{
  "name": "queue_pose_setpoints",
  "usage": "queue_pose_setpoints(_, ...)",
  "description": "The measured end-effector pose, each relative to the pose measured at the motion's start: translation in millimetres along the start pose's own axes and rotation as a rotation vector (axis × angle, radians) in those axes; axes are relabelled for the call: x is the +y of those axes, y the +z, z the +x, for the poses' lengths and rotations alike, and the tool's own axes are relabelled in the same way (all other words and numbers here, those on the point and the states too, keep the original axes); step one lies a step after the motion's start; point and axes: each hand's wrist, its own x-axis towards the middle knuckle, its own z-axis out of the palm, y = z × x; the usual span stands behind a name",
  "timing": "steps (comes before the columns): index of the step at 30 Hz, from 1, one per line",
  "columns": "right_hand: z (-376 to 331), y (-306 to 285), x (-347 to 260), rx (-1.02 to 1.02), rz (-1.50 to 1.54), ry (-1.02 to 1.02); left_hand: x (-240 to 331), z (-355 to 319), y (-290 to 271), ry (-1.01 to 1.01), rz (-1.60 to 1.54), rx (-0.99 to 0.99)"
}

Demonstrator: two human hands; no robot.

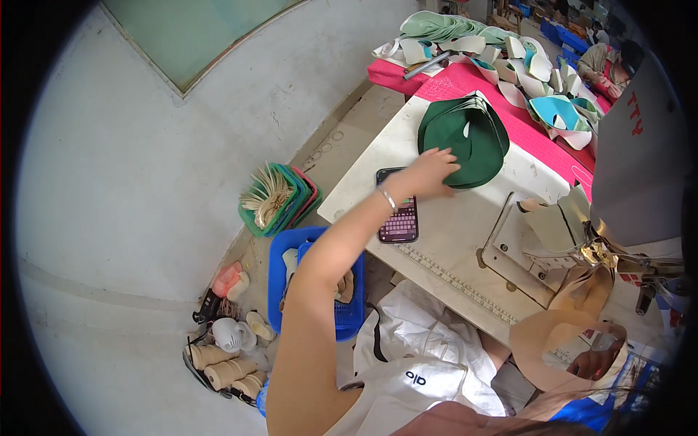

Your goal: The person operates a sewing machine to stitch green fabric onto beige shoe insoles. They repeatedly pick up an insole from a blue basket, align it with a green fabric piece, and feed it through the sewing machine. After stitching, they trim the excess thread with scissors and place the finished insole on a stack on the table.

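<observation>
My left hand (434,173) reaches across the white tabletop, fingers stretched over the near left edge of a stack of dark green curved fabric pieces (480,149). It touches the stack, and no grip on a piece shows. Under that wrist lies a phone (398,227) with a lit keyboard on its screen. At the lower right is a beige curved piece (534,352) with an opening. Through the opening part of my right hand (592,362) shows in shadow, its fingers curled; what they hold is hidden.
A sewing machine (640,160) stands at the right. Behind the table, a pink cloth (472,83) carries pale green, white and blue pieces. Blue (275,261) and green (252,223) baskets sit on the floor at the left, near thread cones (229,372). Another person (605,69) is at the far right.
</observation>
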Motion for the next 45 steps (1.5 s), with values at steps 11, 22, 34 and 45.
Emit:
queue_pose_setpoints(11,-9,26,15,0.135,0.044,0.234,-34,36,-39,-0.198,-0.522,-0.169)
queue_pose_setpoints(22,27,89,100,0.403,-0.633,0.807,208,-79,19,0.392,0.101,0.07)
queue_pose_setpoints(34,74,-12,308,0.028,-1.395,0.726,236,-136,62,0.135,-0.349,-0.273)
queue_pose_setpoints(45,75,43,254,-0.372,-1.484,0.345,210,-127,-22,-0.043,-0.995,-0.19)
